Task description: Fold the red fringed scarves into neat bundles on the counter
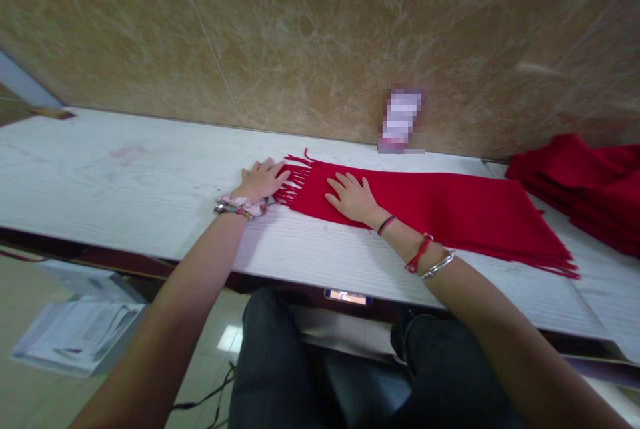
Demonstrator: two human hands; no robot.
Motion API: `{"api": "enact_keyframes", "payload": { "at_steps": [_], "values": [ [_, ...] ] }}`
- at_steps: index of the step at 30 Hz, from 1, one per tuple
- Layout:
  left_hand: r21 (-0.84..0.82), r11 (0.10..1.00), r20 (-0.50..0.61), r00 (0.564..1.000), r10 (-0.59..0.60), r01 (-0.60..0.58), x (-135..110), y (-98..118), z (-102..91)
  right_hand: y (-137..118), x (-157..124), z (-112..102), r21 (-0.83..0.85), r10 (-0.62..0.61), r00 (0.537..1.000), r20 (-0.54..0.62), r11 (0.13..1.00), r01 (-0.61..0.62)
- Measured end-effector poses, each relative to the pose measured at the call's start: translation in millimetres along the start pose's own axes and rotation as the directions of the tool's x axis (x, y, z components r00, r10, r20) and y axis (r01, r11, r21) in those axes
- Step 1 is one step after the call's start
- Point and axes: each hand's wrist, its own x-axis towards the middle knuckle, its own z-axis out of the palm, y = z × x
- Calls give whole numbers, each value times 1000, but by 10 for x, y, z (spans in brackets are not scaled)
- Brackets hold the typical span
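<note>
A red scarf point(440, 206) with fringed ends lies folded lengthwise across the white table point(165, 202). At its left end, my left hand point(261, 180) rests with fingers spread, its fingertips touching the fringe. My right hand point(354, 199) lies flat on the scarf's body, a little in from that fringe, fingers apart. Neither hand grips the cloth. The scarf's right end, also fringed, reaches toward the table's front edge.
More red cloth point(585, 189) is piled at the table's right end. A blurred-out phone-like object point(401, 119) leans on the marbled wall point(300, 36). Another phone point(349, 297) sits below the front edge. Papers in a box point(83, 332) stand on the floor at left, near black cables point(207, 399).
</note>
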Motion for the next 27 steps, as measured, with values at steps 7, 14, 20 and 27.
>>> {"api": "enact_keyframes", "payload": {
  "at_steps": [7, 14, 20, 27],
  "values": [
    [-310, 826, -290, 874, 389, -470, -254, 22, -110, 5, 9, 24, 22, 4, 999, -46, 1000, -3],
    [-243, 890, -274, 907, 319, -386, -370, 56, -14, -1, -183, -59, -30, -80, 975, -206, 997, 76],
    [-233, 969, -385, 923, -17, -79, -532, -28, 22, -20, -646, -156, -57, -18, 998, -64, 998, 14],
    [-297, 822, -317, 862, 396, -487, -681, 213, -10, -137, -663, -125, -20, -130, 991, 7, 991, 130]
  ]
}}
